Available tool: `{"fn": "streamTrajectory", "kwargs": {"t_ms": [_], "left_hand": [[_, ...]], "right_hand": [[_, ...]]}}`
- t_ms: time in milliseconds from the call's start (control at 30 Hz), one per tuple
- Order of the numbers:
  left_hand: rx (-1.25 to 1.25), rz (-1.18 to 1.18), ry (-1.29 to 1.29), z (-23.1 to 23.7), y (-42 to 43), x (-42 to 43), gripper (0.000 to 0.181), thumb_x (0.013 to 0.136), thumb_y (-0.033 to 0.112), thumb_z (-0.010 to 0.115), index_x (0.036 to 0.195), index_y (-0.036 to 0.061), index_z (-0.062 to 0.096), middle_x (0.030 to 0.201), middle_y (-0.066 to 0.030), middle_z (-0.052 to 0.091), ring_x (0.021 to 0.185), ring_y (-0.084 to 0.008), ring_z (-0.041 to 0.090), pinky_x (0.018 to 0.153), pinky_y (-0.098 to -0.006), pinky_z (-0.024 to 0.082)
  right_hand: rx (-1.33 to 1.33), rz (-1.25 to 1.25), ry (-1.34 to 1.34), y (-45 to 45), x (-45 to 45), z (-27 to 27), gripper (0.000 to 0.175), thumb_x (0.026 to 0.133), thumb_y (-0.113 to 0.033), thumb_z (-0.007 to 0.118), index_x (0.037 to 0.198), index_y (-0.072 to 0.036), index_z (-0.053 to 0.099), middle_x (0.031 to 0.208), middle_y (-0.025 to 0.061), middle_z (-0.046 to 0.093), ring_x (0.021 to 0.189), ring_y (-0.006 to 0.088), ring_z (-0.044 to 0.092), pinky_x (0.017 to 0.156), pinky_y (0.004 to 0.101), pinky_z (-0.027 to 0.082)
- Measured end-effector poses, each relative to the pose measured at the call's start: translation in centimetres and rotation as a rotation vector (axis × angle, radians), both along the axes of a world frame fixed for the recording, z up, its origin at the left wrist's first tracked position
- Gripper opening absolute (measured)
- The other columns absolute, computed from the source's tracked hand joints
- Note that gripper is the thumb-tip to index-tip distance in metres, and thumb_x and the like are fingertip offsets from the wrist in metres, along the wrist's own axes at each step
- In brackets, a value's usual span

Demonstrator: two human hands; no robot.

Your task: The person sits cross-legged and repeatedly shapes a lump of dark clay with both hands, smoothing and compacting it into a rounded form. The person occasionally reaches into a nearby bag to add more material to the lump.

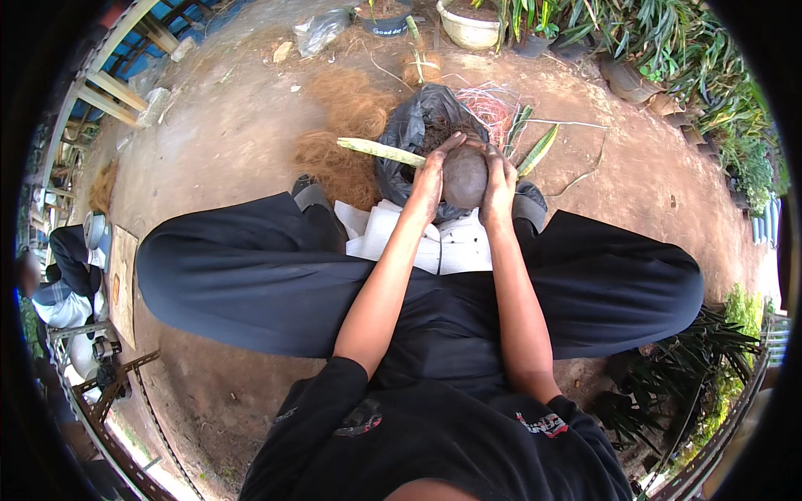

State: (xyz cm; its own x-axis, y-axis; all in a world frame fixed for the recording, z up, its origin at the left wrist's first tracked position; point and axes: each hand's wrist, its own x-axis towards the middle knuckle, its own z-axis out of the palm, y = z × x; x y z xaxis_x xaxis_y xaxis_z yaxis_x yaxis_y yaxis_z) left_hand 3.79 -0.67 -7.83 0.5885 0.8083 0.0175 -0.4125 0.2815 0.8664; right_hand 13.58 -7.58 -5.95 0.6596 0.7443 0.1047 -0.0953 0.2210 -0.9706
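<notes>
Cupped against the near-left side of a dark, rounded soil ball (465, 178) is my left hand (432, 178). My right hand (500, 178) presses on the opposite side, so the ball sits between both palms. A pale, mottled snake plant leaf (379, 150) sticks out leftward past my left hand; its base is hidden behind the fingers. Directly beneath and beyond the ball, a black plastic bag (401, 128) stands with its mouth wide, holding dark loose soil (438, 134). White sacking (401, 235) is spread between my feet, dotted with soil crumbs.
Brown coconut fibre (341, 106) lies left of the bag. Tangled pink and white string (492, 113) and cut snake plant leaves (539, 150) are to its right. Farther off are a string-tied fibre ball (421, 67) and potted plants (473, 28). Another person (66, 300) sits at far left.
</notes>
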Motion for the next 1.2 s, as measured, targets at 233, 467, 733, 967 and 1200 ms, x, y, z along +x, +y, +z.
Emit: {"fn": "streamTrajectory", "kwargs": {"t_ms": [233,467,733,967,1200], "left_hand": [[-0.245,0.065,-0.007,-0.2,-0.5,0.2,0.047,0.097,0.036,0.038,0.13,0.0062,0.054,0.128,-0.0096,0.057,0.12,-0.0202,0.051,0.107,-0.034,0.034],[-0.434,0.003,-0.072,1.1,-0.4,-0.7,0.041,0.096,0.032,0.037,0.123,0.0084,0.058,0.118,-0.0074,0.062,0.108,-0.0189,0.059,0.093,-0.0338,0.047],[-0.658,-0.161,-0.123,2.2,-0.5,-1.6,0.041,0.092,0.042,0.047,0.113,0.0093,0.058,0.108,-0.0071,0.064,0.096,-0.0205,0.064,0.085,-0.0383,0.053],[-0.773,-0.11,-0.297,1.0,-0.3,-2.1,0.04,0.091,0.037,0.044,0.113,0.0069,0.058,0.107,-0.0104,0.064,0.096,-0.0276,0.064,0.086,-0.0471,0.052],[-0.562,0.026,-0.119,1.9,-1.2,-1.7,0.043,0.091,0.037,0.049,0.116,0.0038,0.058,0.112,-0.0127,0.064,0.097,-0.0247,0.064,0.086,-0.0389,0.052]], "right_hand": [[0.019,-0.024,-0.218,0.0,-0.3,0.8,0.03,0.094,-0.015,0.045,0.105,0.003,0.065,0.097,0.0095,0.066,0.091,0.0158,0.06,0.083,0.0287,0.047],[0.041,-0.142,-0.524,-0.6,-2.0,2.2,0.025,0.086,-0.006,0.048,0.101,0.004,0.066,0.092,0.0132,0.068,0.088,0.0176,0.063,0.083,0.0302,0.048],[0.181,-0.138,-0.881,-0.2,-1.6,3.9,0.029,0.078,-0.011,0.054,0.099,0.005,0.066,0.1,0.0195,0.067,0.095,0.0326,0.065,0.089,0.0373,0.048],[0.173,0.051,-0.276,0.6,-1.9,3.9,0.035,0.087,-0.022,0.054,0.112,0.0,0.065,0.111,0.015,0.066,0.104,0.0271,0.062,0.094,0.0355,0.045],[-0.054,0.163,-0.106,0.3,-1.5,2.5,0.047,0.096,-0.036,0.047,0.125,0.001,0.056,0.129,0.0148,0.056,0.123,0.0212,0.048,0.106,0.0347,0.032]]}}
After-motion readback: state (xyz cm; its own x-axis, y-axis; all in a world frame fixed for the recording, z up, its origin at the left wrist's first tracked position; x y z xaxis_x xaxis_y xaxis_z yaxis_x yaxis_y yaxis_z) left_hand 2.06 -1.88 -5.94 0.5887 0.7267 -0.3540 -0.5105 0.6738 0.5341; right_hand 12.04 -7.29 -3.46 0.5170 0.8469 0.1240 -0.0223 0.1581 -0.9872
